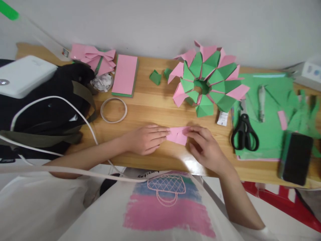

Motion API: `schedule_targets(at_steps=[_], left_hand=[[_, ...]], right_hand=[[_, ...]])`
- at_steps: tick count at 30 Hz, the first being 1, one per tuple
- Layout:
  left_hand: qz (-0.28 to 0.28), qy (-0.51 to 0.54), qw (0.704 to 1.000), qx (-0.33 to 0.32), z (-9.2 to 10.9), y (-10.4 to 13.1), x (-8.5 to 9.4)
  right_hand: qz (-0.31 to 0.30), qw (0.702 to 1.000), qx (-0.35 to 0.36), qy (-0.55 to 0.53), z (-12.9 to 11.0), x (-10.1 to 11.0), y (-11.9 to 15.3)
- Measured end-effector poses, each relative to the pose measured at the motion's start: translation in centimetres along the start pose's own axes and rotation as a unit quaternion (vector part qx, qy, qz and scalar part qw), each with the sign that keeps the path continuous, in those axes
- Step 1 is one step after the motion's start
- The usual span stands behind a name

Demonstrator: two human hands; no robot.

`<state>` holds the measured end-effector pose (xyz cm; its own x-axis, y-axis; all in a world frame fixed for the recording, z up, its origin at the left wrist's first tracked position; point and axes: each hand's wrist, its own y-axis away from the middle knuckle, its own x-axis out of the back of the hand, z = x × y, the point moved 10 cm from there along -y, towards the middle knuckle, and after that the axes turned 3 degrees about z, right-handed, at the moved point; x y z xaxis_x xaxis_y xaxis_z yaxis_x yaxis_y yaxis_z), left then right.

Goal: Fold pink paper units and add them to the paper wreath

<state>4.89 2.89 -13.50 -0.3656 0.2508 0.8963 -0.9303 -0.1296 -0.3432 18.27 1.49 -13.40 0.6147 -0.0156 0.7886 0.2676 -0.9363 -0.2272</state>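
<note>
A small pink paper piece [177, 136] is held down flat on the bench [152, 110], near its front edge. Its left end is pressed by the extended fingers of the left hand [150, 139]; its right end is pinched by the right hand [204, 145] (thumb hanging clear). Beyond it, a pink-and-green folded ring [214, 72] is seen, with black-handled scissors [244, 134] to the right.

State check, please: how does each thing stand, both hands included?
Left hand: flat, fingertips on pink piece
Right hand: curled, fingers at its right end
Pink piece: creased, on table
Scissors: lying, blades look closed
Tape roll: lying flat
Paper stack: squared up, pink on top
Flower ring: folded, assembled
Phone: screen dark
</note>
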Motion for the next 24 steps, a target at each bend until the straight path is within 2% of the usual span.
schedule_targets(at_steps=[4,9,13,16,20,24], left_hand=[[-0.019,0.005,1.000,0.008,-0.1,0.0,-0.4],[-0.042,-0.008,0.999,-0.002,0.3,-0.1,-0.5],[-0.084,-0.021,0.996,0.005,0.8,-0.2,-1.1],[-0.103,-0.039,0.994,0.016,1.2,-0.5,-1.5],[-0.096,-0.057,0.993,0.043,1.1,-0.8,-1.9],[-0.086,-0.067,0.993,0.043,1.1,-0.8,-2.1]], right_hand=[[-0.033,0.990,0.079,0.108,-1.5,-0.3,0.6],[-0.020,0.961,0.178,0.210,-2.9,-0.6,1.1],[-0.036,0.963,0.191,0.189,-2.7,-0.6,1.1],[-0.022,0.960,0.212,0.182,-3.0,-0.2,1.1],[-0.014,0.966,0.201,0.161,-2.8,0.1,0.9],[-0.006,0.967,0.199,0.159,-2.6,-0.2,1.0]])
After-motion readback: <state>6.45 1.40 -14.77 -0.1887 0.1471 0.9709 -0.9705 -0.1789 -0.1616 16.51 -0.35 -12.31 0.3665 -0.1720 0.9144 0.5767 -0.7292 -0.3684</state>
